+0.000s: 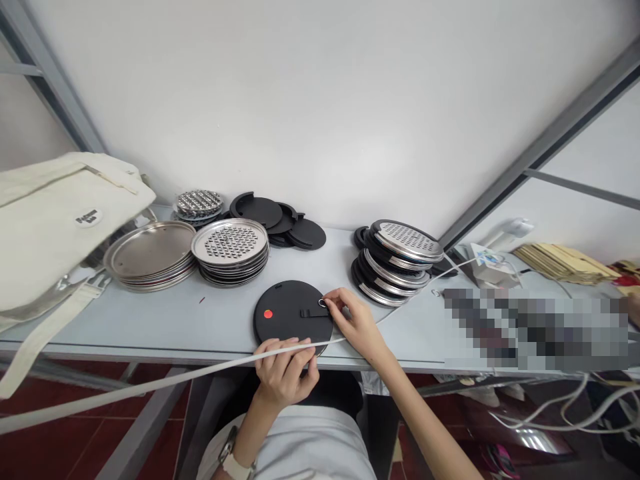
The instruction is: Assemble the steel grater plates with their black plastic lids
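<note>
A round black disc (287, 301) lies on the grey table near its front edge, with a red round sticker (268, 314) on its left side. A short black strap (311, 313) with a small metal ring (322, 303) sits on the disc's right side. My right hand (354, 323) pinches that ring between thumb and fingertips. At the near rim, my left hand (286, 371) holds the disc with bent fingers on its edge. A white cable (200, 373) crosses in front of the left fingers and hides part of the rim.
Behind stand a stack of plain metal discs (150, 250), perforated grater discs (233, 243) and loose black discs (307, 233). Further right is a stack of black-and-metal discs (400, 263). A cream bag (65, 220) occupies the left end; a white box (493, 267) and yellowish pieces (565, 262) lie right.
</note>
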Tool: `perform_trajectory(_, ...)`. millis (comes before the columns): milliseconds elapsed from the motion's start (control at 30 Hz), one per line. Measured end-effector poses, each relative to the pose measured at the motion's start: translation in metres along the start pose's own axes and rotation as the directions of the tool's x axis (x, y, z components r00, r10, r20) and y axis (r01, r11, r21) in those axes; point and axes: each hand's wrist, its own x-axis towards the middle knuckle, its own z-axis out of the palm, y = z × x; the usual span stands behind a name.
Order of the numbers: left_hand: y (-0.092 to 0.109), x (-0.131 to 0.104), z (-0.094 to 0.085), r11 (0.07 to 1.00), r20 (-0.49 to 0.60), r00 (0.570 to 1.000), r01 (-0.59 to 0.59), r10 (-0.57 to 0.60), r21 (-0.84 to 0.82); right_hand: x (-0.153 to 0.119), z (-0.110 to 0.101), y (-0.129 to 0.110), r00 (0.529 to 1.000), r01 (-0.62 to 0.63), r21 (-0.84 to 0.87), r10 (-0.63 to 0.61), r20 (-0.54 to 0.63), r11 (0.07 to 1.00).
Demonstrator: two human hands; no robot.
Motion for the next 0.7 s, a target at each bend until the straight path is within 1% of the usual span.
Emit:
perform_trajectory(300,-0.0013,-0.0035,0.0002,1.000,0.017,1.000,-0.008,0.008,0.003,0.0001,-0.0004,-0.0001,1.000,-0.013,0.004,0.013,0.019,1.000)
perform_trajectory(700,0.0002,-0.0026,-0.0001,1.000,0.018,1.000,0.007,-0.006,-0.020,-0.0015,0.0008,0.0036,1.000,-0.029,0.016,0.029,0.004,0.999)
